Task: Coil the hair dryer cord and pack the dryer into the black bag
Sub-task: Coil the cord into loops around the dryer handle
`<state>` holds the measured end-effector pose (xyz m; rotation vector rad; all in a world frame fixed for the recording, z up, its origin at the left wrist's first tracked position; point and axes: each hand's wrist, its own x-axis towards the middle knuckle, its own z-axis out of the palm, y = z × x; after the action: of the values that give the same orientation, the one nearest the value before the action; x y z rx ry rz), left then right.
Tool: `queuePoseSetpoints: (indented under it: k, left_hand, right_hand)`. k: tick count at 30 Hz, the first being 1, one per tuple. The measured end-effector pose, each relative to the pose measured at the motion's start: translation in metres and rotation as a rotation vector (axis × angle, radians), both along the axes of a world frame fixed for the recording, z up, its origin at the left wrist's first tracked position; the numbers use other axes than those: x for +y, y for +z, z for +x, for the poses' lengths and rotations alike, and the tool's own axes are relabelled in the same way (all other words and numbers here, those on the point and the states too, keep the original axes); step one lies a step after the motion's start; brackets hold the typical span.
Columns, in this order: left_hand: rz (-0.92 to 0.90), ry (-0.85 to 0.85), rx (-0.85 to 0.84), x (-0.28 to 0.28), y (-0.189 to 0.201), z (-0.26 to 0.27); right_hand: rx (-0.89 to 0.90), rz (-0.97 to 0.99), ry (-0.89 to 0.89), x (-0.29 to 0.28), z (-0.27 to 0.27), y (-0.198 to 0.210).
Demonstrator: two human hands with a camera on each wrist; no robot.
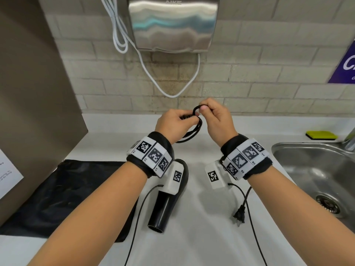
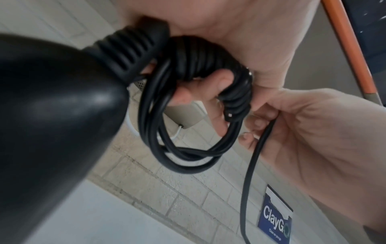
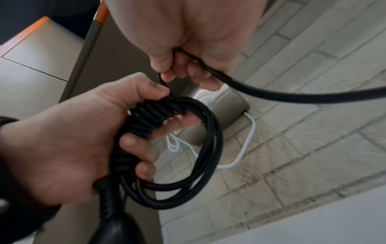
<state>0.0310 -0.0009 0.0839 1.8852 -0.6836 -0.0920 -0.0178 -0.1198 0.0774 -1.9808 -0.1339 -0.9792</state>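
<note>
The left hand (image 1: 173, 122) was closed around a bundle of black cord loops (image 2: 188, 102), with the fingers curled through the coil and the thumb pressing on top of it. The right hand (image 1: 217, 120) was just beside it and pinched the free length of the same cord (image 3: 271, 94) between the thumb and the curled fingers, so a small loop stood between the two hands. Several turns of the cord were wound tightly around the bundle (the wrist views showed them clearly). From the right hand the cord went down to the worktop (image 1: 201, 237), and its plug (image 1: 239, 215) lay there between the two forearms, nearer to the right one.

The hair dryer (image 1: 167, 206) hung below the left wrist, with its black nozzle pointing down toward the worktop; whether it touched the surface could not be told. Its ribbed cord sleeve (image 2: 129, 54) rose into the left hand. The black bag (image 1: 63, 196) lay flat on the worktop at the left side, partly under the left forearm.

Farther away, a steel sink (image 1: 315, 173) was at the right, with a yellow sponge (image 1: 321, 135) behind it. On the tiled wall hung a metal hand dryer (image 1: 172, 22) with a white cable (image 1: 172, 93).
</note>
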Motion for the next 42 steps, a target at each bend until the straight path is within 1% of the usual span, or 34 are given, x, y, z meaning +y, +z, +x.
queuePoseSetpoints:
  k: [2, 5, 9, 13, 14, 16, 19, 21, 23, 27, 29, 32, 35, 38, 40, 41, 42]
  left_hand:
    - [-0.079, 0.019, 0.036, 0.0, 0.002, 0.0]
    - [-0.151, 0.059, 0.078, 0.0, 0.001, 0.006]
    - [-0.178, 0.034, 0.1, -0.002, -0.001, 0.008]
    - [-0.186, -0.01, 0.101, -0.006, -0.002, 0.008]
    - [-0.18, -0.021, 0.1, -0.007, -0.002, 0.008]
    - [-0.15, -0.043, 0.096, -0.01, -0.003, 0.007]
    - [-0.106, -0.061, 0.07, -0.012, -0.003, 0.006]
    - [-0.089, -0.072, 0.059, -0.013, -0.002, 0.005]
    - [-0.07, -0.087, 0.052, -0.014, -0.001, 0.004]
    - [-0.05, -0.107, 0.031, -0.015, -0.002, 0.0]
    - [-0.05, -0.116, 0.031, -0.017, -0.003, -0.001]
    - [-0.059, -0.118, 0.035, -0.018, -0.005, -0.001]
    - [-0.072, -0.125, 0.047, -0.016, -0.005, -0.001]
    - [-0.092, -0.113, 0.082, -0.012, -0.003, -0.003]
    - [-0.096, -0.089, 0.087, -0.009, 0.0, -0.005]
    - [-0.093, -0.076, 0.084, -0.009, 0.002, -0.007]
    - [-0.088, -0.063, 0.084, -0.008, 0.003, -0.008]
  right_hand:
    - [-0.002, -0.001, -0.011, -0.001, -0.004, -0.002]
    - [0.044, -0.076, -0.128, -0.011, -0.009, -0.006]
    - [0.236, -0.047, -0.322, -0.033, -0.019, -0.021]
    - [0.427, -0.017, -0.4, -0.047, -0.036, -0.037]
    - [0.499, -0.01, -0.413, -0.05, -0.04, -0.041]
    - [0.716, -0.05, -0.429, -0.056, -0.05, -0.046]
    - [1.153, -0.202, -0.391, -0.062, -0.064, -0.06]
    - [1.41, -0.247, -0.36, -0.067, -0.071, -0.08]
    - [1.559, -0.292, -0.349, -0.068, -0.078, -0.097]
    - [1.728, -0.345, -0.327, -0.062, -0.089, -0.122]
    - [1.746, -0.338, -0.33, -0.059, -0.089, -0.132]
    - [1.7, -0.372, -0.352, -0.058, -0.09, -0.141]
    - [1.671, -0.525, -0.329, -0.055, -0.093, -0.137]
    - [1.675, -0.564, -0.334, -0.046, -0.084, -0.123]
    - [1.611, -0.491, -0.339, -0.044, -0.075, -0.112]
    - [1.537, -0.374, -0.315, -0.044, -0.072, -0.106]
    - [1.42, -0.191, -0.283, -0.044, -0.07, -0.101]
